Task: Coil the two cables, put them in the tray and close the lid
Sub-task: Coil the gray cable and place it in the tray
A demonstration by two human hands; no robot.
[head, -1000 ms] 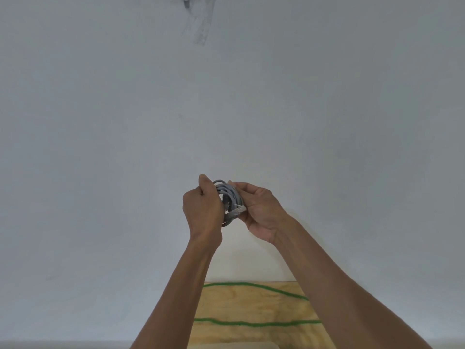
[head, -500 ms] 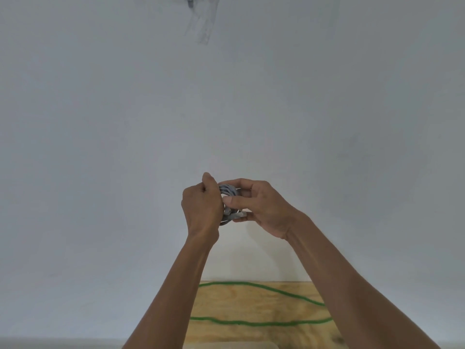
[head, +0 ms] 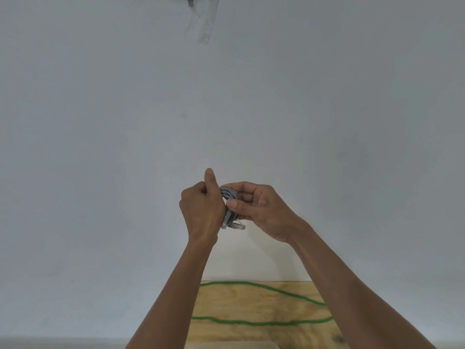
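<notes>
Above table (head: 264, 306), against pale wall (head: 100, 147): left hand (head: 201, 210) fisted round grey cable coil (head: 229, 195), thumb up. Right hand (head: 261, 210) pinches same coil from other side. Clear plug (head: 236, 225) juts below coil. Green cable (head: 264, 323) lies loose on table.

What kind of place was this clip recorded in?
Probably a bare indoor workspace, though little shows: a plain white wall fills the view, below it a plywood tabletop with a green cable lying loose, and taped marks high on the wall.
</notes>
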